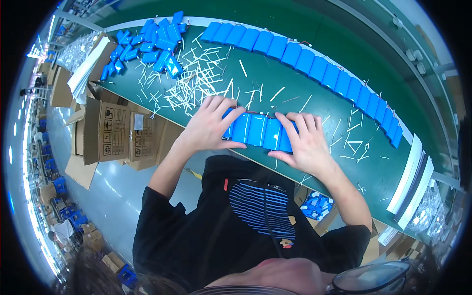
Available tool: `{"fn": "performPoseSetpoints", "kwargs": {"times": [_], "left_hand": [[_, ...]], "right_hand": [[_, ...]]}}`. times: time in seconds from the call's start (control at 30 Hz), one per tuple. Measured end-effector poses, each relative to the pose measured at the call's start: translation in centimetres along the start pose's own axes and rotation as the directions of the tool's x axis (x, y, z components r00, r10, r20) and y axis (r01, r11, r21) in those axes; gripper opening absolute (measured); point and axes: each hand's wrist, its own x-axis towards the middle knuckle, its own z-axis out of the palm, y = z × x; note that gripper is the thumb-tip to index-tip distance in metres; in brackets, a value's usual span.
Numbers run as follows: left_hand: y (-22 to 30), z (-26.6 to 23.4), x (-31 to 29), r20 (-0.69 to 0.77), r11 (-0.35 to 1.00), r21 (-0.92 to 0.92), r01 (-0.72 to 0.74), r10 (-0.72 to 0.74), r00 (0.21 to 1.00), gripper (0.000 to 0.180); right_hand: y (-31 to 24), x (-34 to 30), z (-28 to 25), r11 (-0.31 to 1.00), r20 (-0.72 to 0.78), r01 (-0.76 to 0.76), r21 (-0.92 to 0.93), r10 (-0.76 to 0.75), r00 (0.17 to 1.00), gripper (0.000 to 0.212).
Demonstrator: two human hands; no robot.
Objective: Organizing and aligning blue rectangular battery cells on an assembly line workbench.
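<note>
A short row of blue shrink-wrapped battery packs [256,130] stands side by side at the near edge of the green table [314,118]. My left hand [212,124] closes round the left end of this row, thumb along the near side and fingers over the far side. At the right end, my right hand [306,140] grips in the same way, its thumb low on the near side. The packs touch one another between the two hands. Thin wires show along their far edge. The end packs are partly hidden under my fingers.
A long curved row of blue packs [300,58] lines the table's far side. A loose heap of packs [164,37] lies at the far left, with many thin pale strips [196,81] scattered nearby. Cardboard boxes [115,130] stand left of the table; white foam sheets [413,182] lie at right.
</note>
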Motion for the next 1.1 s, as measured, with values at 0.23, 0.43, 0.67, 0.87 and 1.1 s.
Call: {"fn": "performPoseSetpoints", "kwargs": {"times": [0.23,0.43,0.67,0.87,1.1], "left_hand": [[-0.1,0.0,0.2,-0.001,0.999,0.004,-0.044,0.044,0.999,0.09],[-0.8,-1.3,1.4,0.025,0.992,0.066,-0.105,0.103,0.994,0.089],[-9.4,-3.6,4.3,-0.084,0.968,0.229,-0.101,0.123,0.989,0.087],[-15.9,-2.6,7.3,-0.02,0.973,0.231,-0.032,0.037,0.999,0.084],[-16.3,-1.4,7.6,-0.069,0.966,0.242,-0.085,0.104,0.992,0.083]], "right_hand": [[-1.6,0.1,0.5,0.994,-0.037,-0.051,-0.095,0.047,0.998,0.086],[-1.3,0.7,1.1,0.992,-0.016,-0.026,-0.121,0.025,1.0,0.082],[0.7,4.5,1.6,0.997,-0.128,0.015,-0.076,-0.024,0.991,0.077],[2.0,10.2,3.1,0.997,-0.227,-0.02,-0.08,0.002,0.974,0.076],[1.2,12.2,5.0,0.994,-0.191,-0.017,-0.107,-0.004,0.982,0.077]]}}
